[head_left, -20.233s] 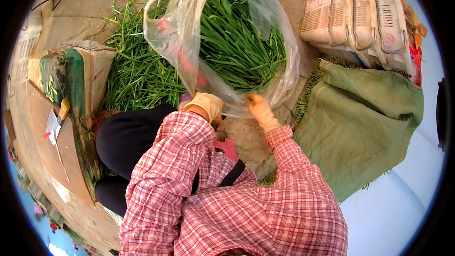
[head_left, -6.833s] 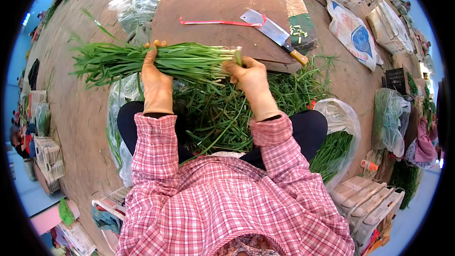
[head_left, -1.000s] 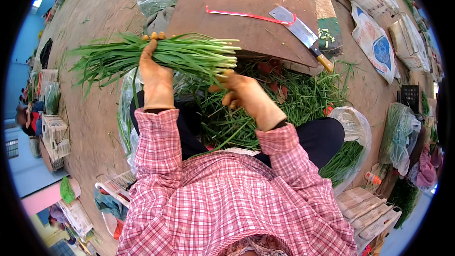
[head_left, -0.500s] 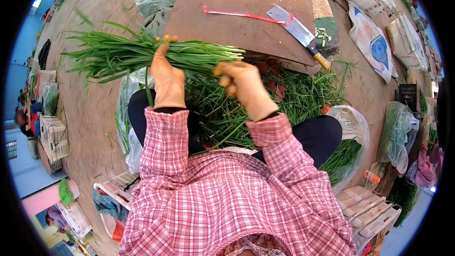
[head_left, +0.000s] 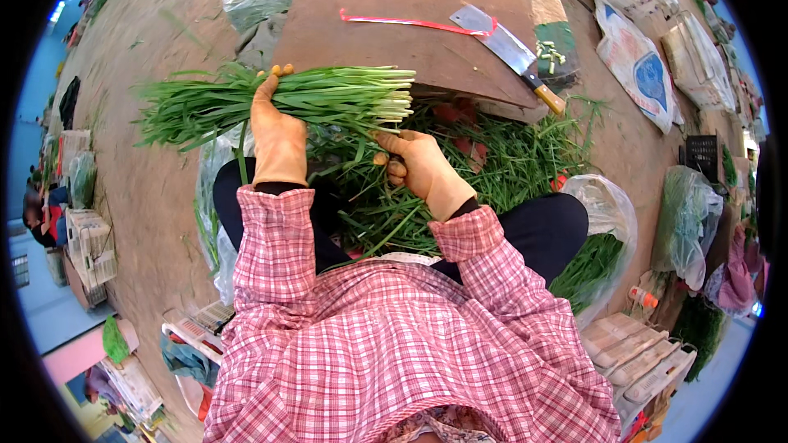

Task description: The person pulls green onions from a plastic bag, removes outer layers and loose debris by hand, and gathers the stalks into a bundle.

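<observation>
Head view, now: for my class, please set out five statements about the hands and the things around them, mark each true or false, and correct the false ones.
1. The left hand grips a bunch of greens. True.
2. The greens' pale end is on the left. False: the pale end is on the right.
3. The cleaver lies with its blade on the board. True.
4. A hand holds the cleaver. False: the left hand is on the greens, and the right hand is just below their pale end.
5. Nothing red lies on the board. False: a red strip lies there, reaching the cleaver's blade.
</observation>
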A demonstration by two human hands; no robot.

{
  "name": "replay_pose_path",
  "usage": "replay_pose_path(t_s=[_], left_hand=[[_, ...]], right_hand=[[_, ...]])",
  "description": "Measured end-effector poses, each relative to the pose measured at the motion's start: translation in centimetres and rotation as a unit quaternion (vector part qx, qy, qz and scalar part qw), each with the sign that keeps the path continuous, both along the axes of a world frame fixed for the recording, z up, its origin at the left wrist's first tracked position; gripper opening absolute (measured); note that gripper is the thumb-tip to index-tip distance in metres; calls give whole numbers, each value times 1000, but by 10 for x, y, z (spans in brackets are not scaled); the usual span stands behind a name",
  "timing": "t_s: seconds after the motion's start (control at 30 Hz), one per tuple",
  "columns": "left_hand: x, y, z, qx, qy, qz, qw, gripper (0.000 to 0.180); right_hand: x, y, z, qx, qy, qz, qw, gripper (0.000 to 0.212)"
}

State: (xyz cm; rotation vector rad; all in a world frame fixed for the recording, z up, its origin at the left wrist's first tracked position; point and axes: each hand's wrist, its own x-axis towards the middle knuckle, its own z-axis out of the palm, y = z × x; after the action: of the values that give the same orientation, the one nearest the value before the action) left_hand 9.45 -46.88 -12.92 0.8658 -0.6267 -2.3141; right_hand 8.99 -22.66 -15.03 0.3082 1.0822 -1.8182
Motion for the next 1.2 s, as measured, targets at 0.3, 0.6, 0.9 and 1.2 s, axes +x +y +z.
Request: replay_pose_path(t_s=[0.3,0.6,0.9,1.2], left_hand=[[33,-85,2,-26,30,43,998,10],[26,-38,-1,41,190,-36,980,28],[38,-5,3,5,283,-71,956,35],[57,16,32,-14,300,-113,947,34]], right_hand=[[-33,72,-57,532,384,284,699,35],[-65,107,-179,563,350,176,727,60],[-2,74,23,196,499,-107,837,40],[0,61,16,228,496,-4,838,39]])
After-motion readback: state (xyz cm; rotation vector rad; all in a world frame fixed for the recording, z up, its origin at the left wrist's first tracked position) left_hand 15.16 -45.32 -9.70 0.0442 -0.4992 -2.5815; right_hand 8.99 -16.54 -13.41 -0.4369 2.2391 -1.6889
